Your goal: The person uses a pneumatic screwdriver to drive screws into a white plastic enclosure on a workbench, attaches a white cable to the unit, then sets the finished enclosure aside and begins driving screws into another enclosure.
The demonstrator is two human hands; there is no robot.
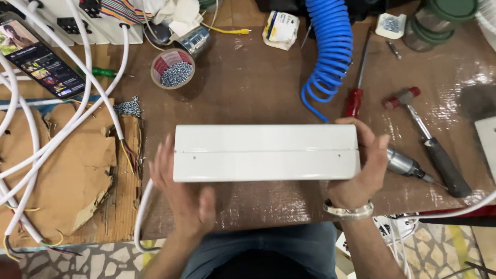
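You have one white metal box near the workbench's front edge, one hammer, one red-handled screwdriver, one coiled blue air hose, one tape roll full of screws, one phone at its back left corner.

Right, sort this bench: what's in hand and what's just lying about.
In hand:
- white metal box, held between left hand and right hand

Lying about:
- blue coiled hose
- hammer
- red screwdriver
- cup of screws
- phone
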